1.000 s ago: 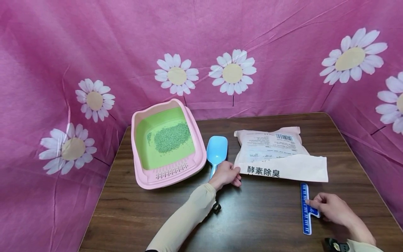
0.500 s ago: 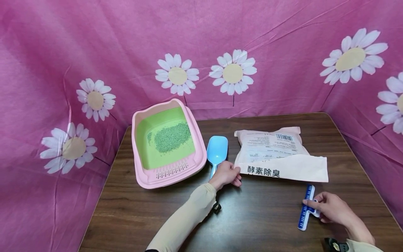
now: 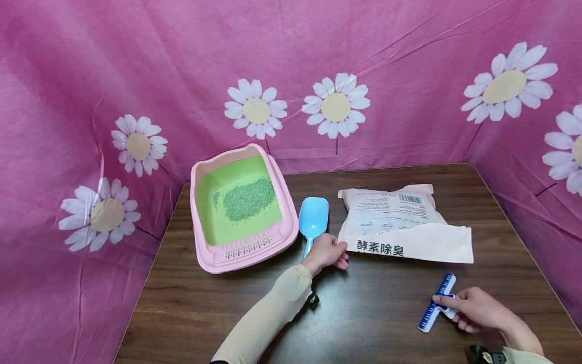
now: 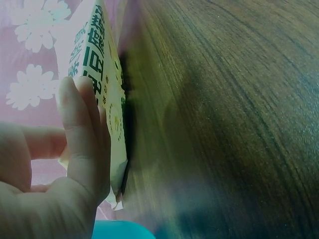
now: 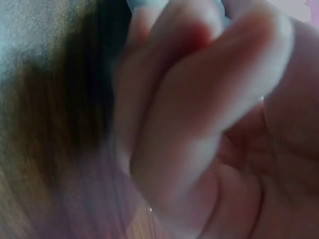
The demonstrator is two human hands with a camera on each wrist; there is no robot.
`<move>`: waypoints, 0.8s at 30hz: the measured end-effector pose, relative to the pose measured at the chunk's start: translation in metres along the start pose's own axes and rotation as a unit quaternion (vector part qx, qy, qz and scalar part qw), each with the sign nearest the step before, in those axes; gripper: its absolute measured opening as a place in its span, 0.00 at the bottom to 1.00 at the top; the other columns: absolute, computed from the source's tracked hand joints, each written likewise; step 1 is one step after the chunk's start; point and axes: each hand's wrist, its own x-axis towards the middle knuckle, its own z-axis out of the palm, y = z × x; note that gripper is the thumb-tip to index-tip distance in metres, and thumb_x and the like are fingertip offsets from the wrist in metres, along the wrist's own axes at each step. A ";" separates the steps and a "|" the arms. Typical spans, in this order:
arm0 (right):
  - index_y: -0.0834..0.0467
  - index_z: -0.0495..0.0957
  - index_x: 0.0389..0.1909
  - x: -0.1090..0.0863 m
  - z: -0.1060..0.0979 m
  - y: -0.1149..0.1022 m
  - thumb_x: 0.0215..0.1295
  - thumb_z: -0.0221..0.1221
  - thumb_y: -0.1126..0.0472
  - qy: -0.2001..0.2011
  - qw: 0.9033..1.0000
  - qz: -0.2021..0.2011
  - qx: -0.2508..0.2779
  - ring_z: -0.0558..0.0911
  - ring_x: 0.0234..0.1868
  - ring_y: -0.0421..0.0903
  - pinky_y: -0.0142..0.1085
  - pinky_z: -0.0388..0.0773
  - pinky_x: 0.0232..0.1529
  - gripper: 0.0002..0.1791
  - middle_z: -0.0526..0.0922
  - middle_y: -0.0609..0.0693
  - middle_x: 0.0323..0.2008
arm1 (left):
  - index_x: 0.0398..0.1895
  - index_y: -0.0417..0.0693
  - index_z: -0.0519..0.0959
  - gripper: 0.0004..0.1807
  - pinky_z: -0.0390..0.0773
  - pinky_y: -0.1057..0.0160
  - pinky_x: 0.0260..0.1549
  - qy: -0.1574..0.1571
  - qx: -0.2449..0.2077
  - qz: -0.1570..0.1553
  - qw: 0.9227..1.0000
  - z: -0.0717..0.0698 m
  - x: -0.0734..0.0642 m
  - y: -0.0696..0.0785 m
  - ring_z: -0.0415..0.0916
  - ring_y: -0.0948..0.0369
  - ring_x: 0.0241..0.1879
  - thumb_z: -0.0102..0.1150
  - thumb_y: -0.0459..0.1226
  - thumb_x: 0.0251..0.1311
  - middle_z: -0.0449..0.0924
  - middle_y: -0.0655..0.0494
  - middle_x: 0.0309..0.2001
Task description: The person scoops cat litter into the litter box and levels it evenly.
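My left hand (image 3: 324,252) pinches the left end of the folded-over top of a pale pink cat litter bag (image 3: 386,210). That fold (image 3: 427,242) is white underneath with black Chinese lettering. In the left wrist view, the bag (image 4: 115,129) stands edge-on beyond my fingers (image 4: 82,134). At the front right, my right hand (image 3: 481,309) grips a blue and white bag clip (image 3: 437,302) by its handle, thumb on top. The clip's long toothed bar tilts toward the bag, a short way in front of the fold. Curled fingers (image 5: 174,109) hide most of the clip in the right wrist view.
Left of the bag lies a light blue scoop (image 3: 313,215), its handle partly behind my left hand. A pink and green litter tray (image 3: 247,258) with green pellets (image 3: 247,199) stands at the left. Pink flowered cloth (image 3: 291,50) hangs around the wooden table (image 3: 364,313).
My right hand has turned the clip from nearly upright in view to a slant and drawn it slightly left. My left hand and the bag have stayed put.
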 end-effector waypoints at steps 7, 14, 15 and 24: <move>0.59 0.78 0.26 0.001 0.002 0.005 0.71 0.52 0.47 -0.024 0.997 -0.012 0.069 0.76 0.19 0.32 0.27 0.79 0.22 0.21 0.78 0.43 0.20 | 0.35 0.29 0.77 0.11 0.86 0.59 0.25 -0.002 -0.001 0.004 1.000 0.000 0.000 -0.001 0.78 0.65 0.14 0.50 0.32 0.66 0.82 0.48 0.21; 0.60 0.78 0.35 0.005 0.009 0.013 0.72 0.52 0.52 -0.057 0.978 -0.026 0.197 0.84 0.29 0.37 0.32 0.86 0.34 0.15 0.84 0.47 0.29 | 0.36 0.28 0.77 0.12 0.86 0.60 0.24 -0.002 -0.004 0.003 1.000 0.001 0.000 -0.001 0.78 0.65 0.14 0.49 0.32 0.66 0.81 0.49 0.21; 0.59 0.78 0.36 0.006 0.010 0.014 0.72 0.52 0.53 -0.061 0.975 -0.031 0.213 0.85 0.30 0.37 0.33 0.86 0.36 0.14 0.85 0.47 0.29 | 0.36 0.28 0.77 0.12 0.86 0.60 0.24 -0.001 -0.004 0.002 1.000 0.001 0.000 -0.001 0.78 0.64 0.14 0.49 0.32 0.66 0.81 0.49 0.21; 0.53 0.79 0.38 0.010 0.030 0.020 0.75 0.46 0.62 -0.057 0.913 -0.111 0.389 0.86 0.40 0.38 0.28 0.83 0.47 0.12 0.86 0.45 0.37 | 0.34 0.31 0.76 0.10 0.85 0.63 0.22 -0.002 -0.025 -0.007 1.000 0.001 0.001 -0.002 0.77 0.64 0.13 0.50 0.32 0.66 0.80 0.50 0.20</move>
